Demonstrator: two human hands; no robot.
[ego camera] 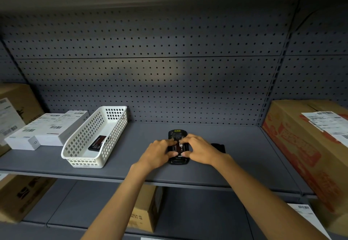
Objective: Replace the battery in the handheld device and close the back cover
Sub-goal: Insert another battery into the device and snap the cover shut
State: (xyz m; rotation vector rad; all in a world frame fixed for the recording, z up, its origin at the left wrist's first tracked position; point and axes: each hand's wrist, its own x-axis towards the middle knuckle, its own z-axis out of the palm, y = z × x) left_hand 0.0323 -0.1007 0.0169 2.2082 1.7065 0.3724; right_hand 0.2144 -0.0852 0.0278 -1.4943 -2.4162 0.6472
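A black handheld device [176, 135] lies face down on the grey shelf [235, 155], its back uncovered. A black battery with a red stripe [178, 148] sits in its compartment. My left hand [159, 152] holds the device's left side, fingertips on the battery. My right hand [197, 150] holds the right side, fingers pressing on the battery too. A black back cover [219, 147] lies on the shelf just right of my right hand, partly hidden by it. Another black battery [98, 142] lies inside the white basket [81, 157].
Two white boxes [47, 128] stand left of the basket, with a cardboard box [17, 104] behind them. A large cardboard box [305, 145] fills the shelf's right end. A pegboard wall [169, 79] backs the shelf. More cartons sit on the shelf below.
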